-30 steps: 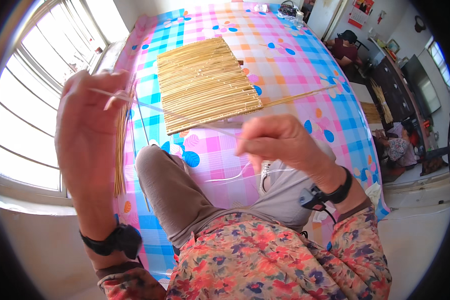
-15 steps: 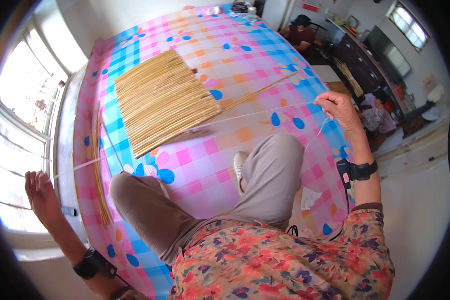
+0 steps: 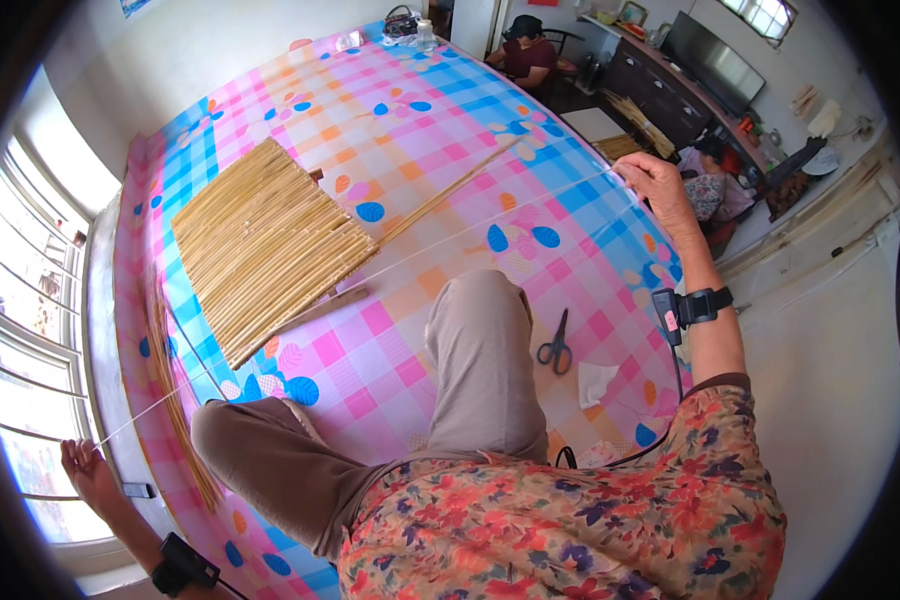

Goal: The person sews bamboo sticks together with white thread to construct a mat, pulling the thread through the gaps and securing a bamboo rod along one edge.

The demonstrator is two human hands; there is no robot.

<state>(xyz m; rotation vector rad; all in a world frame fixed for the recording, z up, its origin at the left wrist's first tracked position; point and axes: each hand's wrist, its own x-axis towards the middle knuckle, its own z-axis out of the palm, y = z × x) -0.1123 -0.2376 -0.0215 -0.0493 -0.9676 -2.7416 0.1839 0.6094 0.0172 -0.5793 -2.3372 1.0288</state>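
A thin white string (image 3: 450,242) stretches nearly taut across the picture between my two hands, passing along the near edge of a mat of yellow-brown stalks (image 3: 270,250). At the far left, beside the window, my left hand (image 3: 92,478) has its fingers closed on one end of it. My right hand (image 3: 658,185), raised at the right, pinches the string between thumb and fingers. A wooden strip (image 3: 325,307) shows from under the mat's near side. Dark-handled scissors (image 3: 556,350) lie right of my bent knee, touched by neither hand.
Loose stalks (image 3: 450,195) lie right of the mat, and more stalks (image 3: 178,400) lie along the left edge of the checked, flowered cover (image 3: 390,345). White paper (image 3: 597,384) is near the scissors. Two other people (image 3: 528,60) sit beyond the right edge, by a dark cabinet (image 3: 660,90).
The view has shifted, moving the mat left in the picture. My left hand is lower, and the string remains stretched between both hands. My right knee has moved left, and the scissors now show.
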